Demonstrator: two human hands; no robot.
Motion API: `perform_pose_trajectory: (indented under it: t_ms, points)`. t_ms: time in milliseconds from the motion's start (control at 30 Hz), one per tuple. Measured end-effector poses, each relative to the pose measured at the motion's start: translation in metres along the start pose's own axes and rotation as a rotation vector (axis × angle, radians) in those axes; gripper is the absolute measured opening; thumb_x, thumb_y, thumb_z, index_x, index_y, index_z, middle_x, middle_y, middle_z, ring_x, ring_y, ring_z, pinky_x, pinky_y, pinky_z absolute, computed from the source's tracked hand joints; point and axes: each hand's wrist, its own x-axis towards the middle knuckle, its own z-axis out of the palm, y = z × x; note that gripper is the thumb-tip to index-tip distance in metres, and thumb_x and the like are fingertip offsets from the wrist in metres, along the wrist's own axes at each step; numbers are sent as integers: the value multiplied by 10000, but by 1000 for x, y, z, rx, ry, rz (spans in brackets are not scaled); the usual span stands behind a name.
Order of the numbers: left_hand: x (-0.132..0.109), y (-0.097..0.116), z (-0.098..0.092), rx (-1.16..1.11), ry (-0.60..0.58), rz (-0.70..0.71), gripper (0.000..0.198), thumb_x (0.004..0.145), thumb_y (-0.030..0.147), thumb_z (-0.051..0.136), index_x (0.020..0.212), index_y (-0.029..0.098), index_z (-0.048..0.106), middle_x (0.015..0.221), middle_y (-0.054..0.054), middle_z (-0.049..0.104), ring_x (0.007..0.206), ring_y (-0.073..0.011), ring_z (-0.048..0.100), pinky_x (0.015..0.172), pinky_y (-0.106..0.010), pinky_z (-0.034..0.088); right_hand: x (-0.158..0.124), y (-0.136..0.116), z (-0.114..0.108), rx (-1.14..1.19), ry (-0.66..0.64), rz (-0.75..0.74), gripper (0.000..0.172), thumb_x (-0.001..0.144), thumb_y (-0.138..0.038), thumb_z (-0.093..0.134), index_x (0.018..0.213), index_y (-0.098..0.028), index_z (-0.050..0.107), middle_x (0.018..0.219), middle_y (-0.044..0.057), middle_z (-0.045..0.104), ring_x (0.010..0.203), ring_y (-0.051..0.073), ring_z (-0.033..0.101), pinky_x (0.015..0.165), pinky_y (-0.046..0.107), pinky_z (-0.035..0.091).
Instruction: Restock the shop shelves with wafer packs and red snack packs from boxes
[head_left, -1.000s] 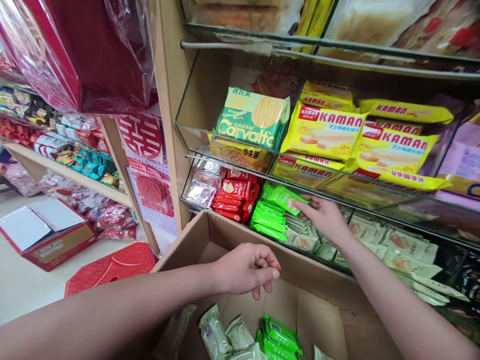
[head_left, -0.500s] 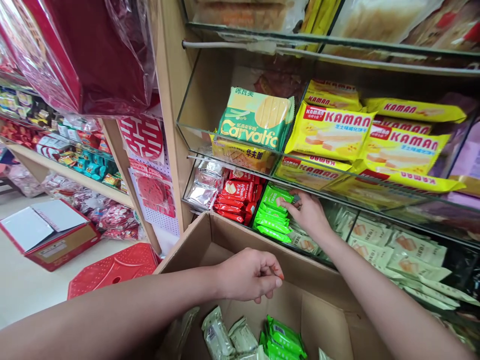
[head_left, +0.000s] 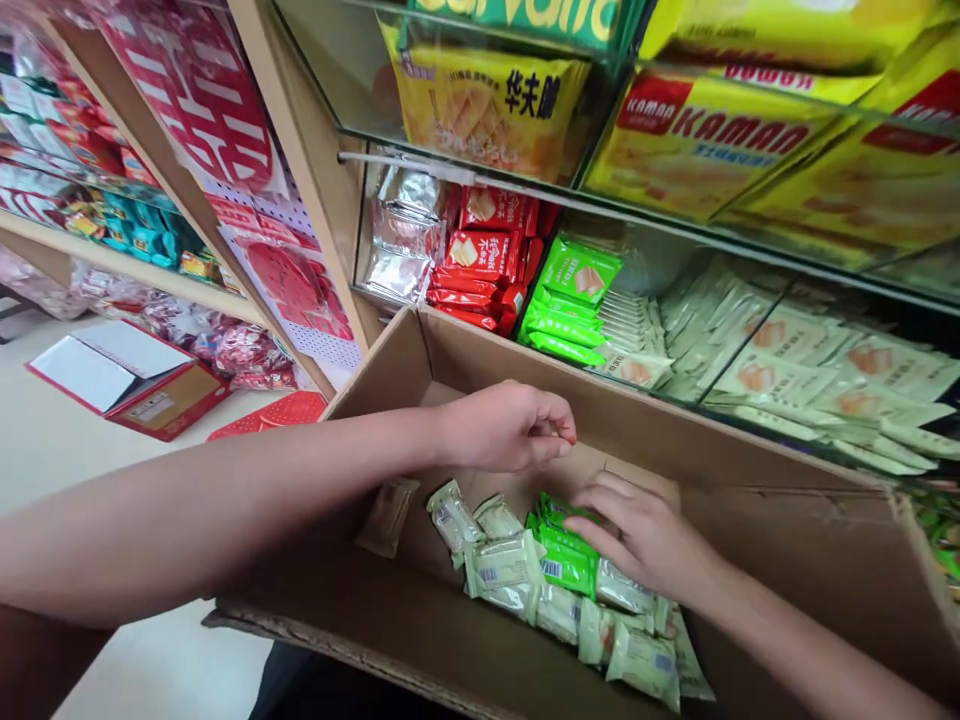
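Over the inside of a cardboard box [head_left: 780, 530], my left hand [head_left: 506, 425] hovers with its fingers curled in; I see nothing held in it. Its index fingertip looks reddish. Deeper in the box, my right hand [head_left: 637, 520] is open, fingers stretched over bright green snack packets [head_left: 566, 560]. Whether the fingertips touch them I cannot tell. Around these lie several pale green snack packets [head_left: 506, 570], and a darker brownish packet [head_left: 388, 517] is near the box's left side. Behind the box, a row of green packets [head_left: 577, 285] stands in the lowest shelf compartment.
Glass-fronted shelves rise behind the box, with red packets [head_left: 487, 250], silver packets [head_left: 409, 230], yellow wafer packs [head_left: 712, 140] and pale packets [head_left: 825, 360]. A wooden upright [head_left: 300, 130] stands left. On the floor are a red-and-white carton [head_left: 127, 370] and a red stool [head_left: 274, 412].
My right hand has come down from the shelf's green packets into the box and opened. The view has tilted down, showing more of the box. My left hand stays curled above it.
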Motion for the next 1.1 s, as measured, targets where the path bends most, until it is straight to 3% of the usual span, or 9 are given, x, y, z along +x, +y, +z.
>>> perform_pose_trajectory:
  t_ms: [133, 367, 433, 500, 633, 733, 833, 933, 1100]
  points:
    - [0, 1, 3, 106, -23, 13, 82, 775, 155, 514, 821, 141, 579, 584, 51, 591, 445, -38, 492, 458, -137, 344, -1, 28, 46, 164, -212, 248, 618, 675, -225, 616, 1248, -151, 397, 1246, 138, 440, 1133, 238, 417, 946, 361, 342]
    - [-3, -2, 2, 206, -64, -15, 127, 764, 178, 527, 859, 151, 606, 634, 20, 612, 510, -66, 520, 491, -145, 365, 1, 40, 54, 254, -272, 361, 587, 548, -162, 691, 1108, -131, 520, 1136, 116, 540, 1025, 238, 502, 875, 313, 392]
    - [-5, -3, 2, 232, -75, -21, 168, 761, 199, 530, 903, 155, 609, 691, -1, 625, 552, -83, 539, 516, -155, 383, 5, 36, 45, 259, -267, 346, 396, 631, -191, 633, 1019, -147, 562, 1032, 92, 595, 944, 226, 545, 821, 305, 416]
    - [-8, -4, 2, 229, -89, -29, 273, 750, 242, 558, 1005, 150, 588, 838, -45, 640, 663, -120, 578, 575, -178, 412, 12, 26, 29, 281, -198, 310, 170, 764, -230, 497, 901, -173, 581, 880, 54, 630, 825, 202, 578, 743, 294, 434]
    - [-10, -7, 6, 13, -157, -112, 594, 735, 368, 589, 1245, 119, 411, 944, -99, 620, 754, -159, 579, 618, -218, 434, 22, -4, -16, 433, -52, 217, 216, 845, -327, 405, 840, -198, 577, 801, 19, 629, 762, 186, 574, 686, 275, 433]
    - [-6, -8, 8, -250, -144, -127, 420, 760, 352, 567, 1110, 123, 526, 787, -37, 621, 617, -97, 539, 558, -192, 428, 22, -22, -38, 556, 37, 199, 217, 832, -356, 451, 919, -214, 590, 891, 20, 633, 862, 195, 560, 768, 286, 415]
    - [0, -6, 6, -469, -95, -177, 367, 701, 442, 605, 876, 120, 596, 703, -5, 601, 551, -75, 533, 507, -187, 435, 17, -26, -42, 771, 167, 308, 279, 790, -396, 523, 993, -209, 560, 857, 21, 640, 783, 171, 568, 704, 267, 432]
    - [4, -1, 3, -612, -17, -233, 438, 594, 493, 671, 816, 129, 568, 654, 10, 610, 509, -73, 552, 452, -174, 432, 11, -20, -35, 914, 284, 402, 309, 736, -425, 590, 922, -178, 569, 697, 4, 610, 576, 115, 507, 531, 221, 403]
    - [6, 4, 2, -636, 135, -301, 432, 549, 468, 707, 736, 142, 495, 591, 16, 619, 467, -84, 573, 375, -145, 396, 10, -12, -27, 956, 401, 424, 283, 718, -430, 614, 770, -153, 583, 582, -20, 543, 484, 70, 396, 460, 199, 324]
